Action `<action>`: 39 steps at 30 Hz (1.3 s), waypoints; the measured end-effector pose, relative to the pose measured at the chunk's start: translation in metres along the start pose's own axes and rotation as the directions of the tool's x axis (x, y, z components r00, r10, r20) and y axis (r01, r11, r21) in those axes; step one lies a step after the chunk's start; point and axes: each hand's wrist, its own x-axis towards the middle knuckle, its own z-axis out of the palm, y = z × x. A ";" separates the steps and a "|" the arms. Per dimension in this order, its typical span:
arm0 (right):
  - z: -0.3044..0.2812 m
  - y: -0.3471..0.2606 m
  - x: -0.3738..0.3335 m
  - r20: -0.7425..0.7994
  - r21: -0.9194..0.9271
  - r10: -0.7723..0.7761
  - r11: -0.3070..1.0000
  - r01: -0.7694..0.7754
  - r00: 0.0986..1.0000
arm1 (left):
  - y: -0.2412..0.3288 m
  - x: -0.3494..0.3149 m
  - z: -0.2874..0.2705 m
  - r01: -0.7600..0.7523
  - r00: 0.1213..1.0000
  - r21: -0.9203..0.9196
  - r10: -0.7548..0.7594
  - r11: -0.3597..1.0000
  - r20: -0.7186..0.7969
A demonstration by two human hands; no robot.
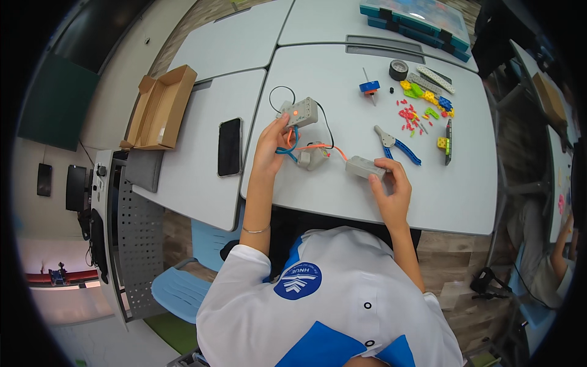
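Observation:
My left hand [269, 148] grips a light grey electronic control box [302, 112] with a lit orange spot on its top. A black cable loops from this box, and blue and orange cables hang below it. Between thumb and fingers, my right hand [394, 191] holds a smaller grey block [364, 166], a motor or sensor by its look, with an orange cable running into its left end. A second grey unit [313, 157] rests on the white table between my hands, partly covered by the cables. Part of the left fingers is hidden behind the control box.
Blue-handled pliers [397, 145], small red pieces [408, 116], a grey wheel [398, 70] and a blue part on an axle [369, 87] lie to the right. A phone [230, 147] and open cardboard box [160, 110] are left. Stacked cases [419, 27] stand far back.

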 end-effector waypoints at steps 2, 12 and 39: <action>-0.001 0.004 0.001 -0.040 0.078 0.075 0.994 -0.071 0.996 | -0.003 0.000 0.007 0.008 0.999 0.005 -0.008 1.000 -0.034; 0.000 0.000 0.001 -0.117 0.200 0.345 0.927 -0.318 0.931 | -0.017 0.012 0.000 -0.099 0.993 0.544 0.118 0.833 0.001; -0.019 0.007 -0.043 0.154 -0.317 -0.134 0.932 0.177 0.979 | -0.073 -0.110 0.048 -0.418 0.593 0.908 0.754 -0.010 0.282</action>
